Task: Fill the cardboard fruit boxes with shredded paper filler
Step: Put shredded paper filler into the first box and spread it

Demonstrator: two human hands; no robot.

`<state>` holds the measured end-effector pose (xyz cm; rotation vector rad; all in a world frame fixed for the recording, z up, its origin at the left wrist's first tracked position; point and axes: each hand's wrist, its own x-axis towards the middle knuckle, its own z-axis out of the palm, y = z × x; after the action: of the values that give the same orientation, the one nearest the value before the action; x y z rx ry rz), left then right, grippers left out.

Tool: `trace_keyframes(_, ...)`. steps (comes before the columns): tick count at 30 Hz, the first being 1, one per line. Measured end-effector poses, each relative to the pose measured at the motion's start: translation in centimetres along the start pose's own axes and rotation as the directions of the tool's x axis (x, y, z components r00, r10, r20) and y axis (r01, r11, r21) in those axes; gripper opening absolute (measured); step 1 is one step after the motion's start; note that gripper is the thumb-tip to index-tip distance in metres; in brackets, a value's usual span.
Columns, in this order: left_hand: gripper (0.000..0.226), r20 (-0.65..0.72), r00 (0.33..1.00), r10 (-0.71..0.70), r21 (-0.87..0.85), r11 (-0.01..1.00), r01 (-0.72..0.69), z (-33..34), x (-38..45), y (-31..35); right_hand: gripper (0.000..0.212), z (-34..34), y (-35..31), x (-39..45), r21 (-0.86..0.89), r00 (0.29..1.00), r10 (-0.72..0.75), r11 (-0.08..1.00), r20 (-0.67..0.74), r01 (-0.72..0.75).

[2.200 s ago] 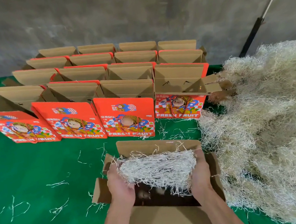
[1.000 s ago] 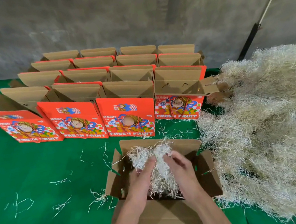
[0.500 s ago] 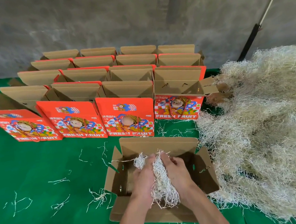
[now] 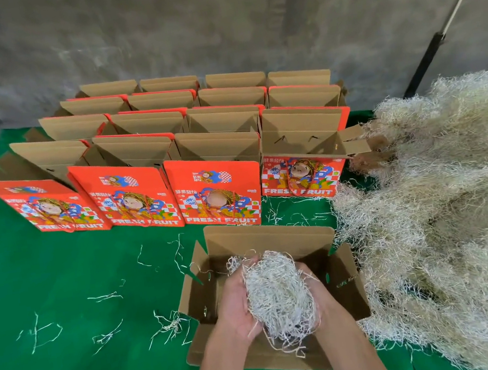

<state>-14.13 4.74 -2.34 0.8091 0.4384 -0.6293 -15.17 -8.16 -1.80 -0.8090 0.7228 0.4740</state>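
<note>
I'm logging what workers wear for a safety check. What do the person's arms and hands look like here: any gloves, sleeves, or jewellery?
Both hands, left and right, are bare, without gloves. The forearms are uncovered up to the frame's bottom edge; no sleeve shows. No watch, ring or bracelet is visible on the parts in view.

Two bare forearms come in from the bottom edge, no sleeves in view up to the frame's cut. Left hand [image 4: 235, 305] and right hand [image 4: 321, 295]: no gloves, no rings, no watch or wristband visible. Both wrists plain, nothing tied or taped on. Fingers mostly hidden, so nails can't be made out. Rest of the body is out of view.
</note>
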Motion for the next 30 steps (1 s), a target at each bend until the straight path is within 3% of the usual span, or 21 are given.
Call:
trace_keyframes(1,0.049,-0.002,1.0,0.012,-0.009,1.0,-0.012,0.0,0.0,0.1,0.028,0.2,-0.1,0.1,-0.059,0.999,-0.04,0.997,-0.009,0.04)
trace_keyframes(3,0.045,-0.049,0.998,0.026,-0.008,1.0,-0.026,-0.1,-0.4,0.6,0.03,0.2,-0.5,0.5,-0.402,0.957,-0.279,0.888,-0.08,0.225)
trace_keyframes(5,0.032,-0.207,0.978,0.037,0.051,0.998,-0.027,-1.3,-0.8,1.9,0.044,-1.1,-1.9,1.0,-0.62,0.817,-0.562,0.689,-0.13,0.375)
trace_keyframes(7,0.039,-0.397,0.911,0.111,0.114,0.991,-0.071,-3.5,-0.8,3.4,0.046,-2.9,-3.7,1.2,-0.653,0.743,-0.658,0.617,-0.123,0.439)
trace_keyframes(9,0.075,-0.373,0.91,0.181,0.204,0.973,-0.11,-4.6,-0.5,4.5,0.044,-3.9,-4.8,1.4,-0.693,0.725,-0.685,0.554,-0.065,0.461)
trace_keyframes(12,0.095,-0.251,0.943,0.217,0.415,0.905,-0.098,-4.0,0.0,4.4,0.05,-3.8,-4.9,1.3,-0.716,0.71,-0.702,0.467,0.056,0.518)
trace_keyframes(15,0.107,-0.241,0.947,0.211,0.46,0.884,-0.08,-3.8,-0.1,4.4,0.05,-3.7,-4.6,0.5,-0.616,0.765,-0.644,0.592,0.026,0.52)
trace_keyframes(19,0.133,-0.187,0.951,0.245,0.53,0.841,-0.112,-4.6,-0.2,3.8,0.065,-3.9,-4.1,-0.6,-0.656,0.841,-0.535,0.662,-0.076,0.362)
trace_keyframes(20,0.138,-0.182,0.948,0.26,0.552,0.825,-0.12,-4.5,-0.4,3.6,0.071,-3.7,-3.8,-0.5,-0.61,0.877,-0.479,0.708,-0.043,0.357)
trace_keyframes(23,0.142,-0.155,0.955,0.254,0.627,0.772,-0.104,-4.2,-0.5,3.2,0.057,-2.5,-3.2,-0.5,-0.477,0.933,-0.361,0.821,-0.009,0.313)
trace_keyframes(24,0.138,-0.155,0.95,0.272,0.636,0.763,-0.115,-4.2,-0.5,3.1,0.062,-2.5,-3.1,-0.3,-0.408,0.942,-0.335,0.86,0.002,0.306)
trace_keyframes(26,0.125,-0.136,0.94,0.313,0.592,0.786,-0.176,-4.1,-0.4,2.9,0.063,-2.5,-3.1,-0.3,-0.212,0.94,-0.295,0.921,0.171,0.328)
trace_keyframes(28,0.111,-0.128,0.952,0.277,0.495,0.85,-0.18,-3.5,-0.4,2.6,0.051,-2.3,-2.5,-0.2,-0.194,0.901,-0.307,0.907,0.306,0.374)
trace_keyframes(30,0.103,-0.114,0.972,0.204,0.401,0.905,-0.143,-3.0,-0.2,2.3,0.032,-2.0,-1.5,0.1,-0.418,0.878,-0.414,0.772,0.241,0.479)
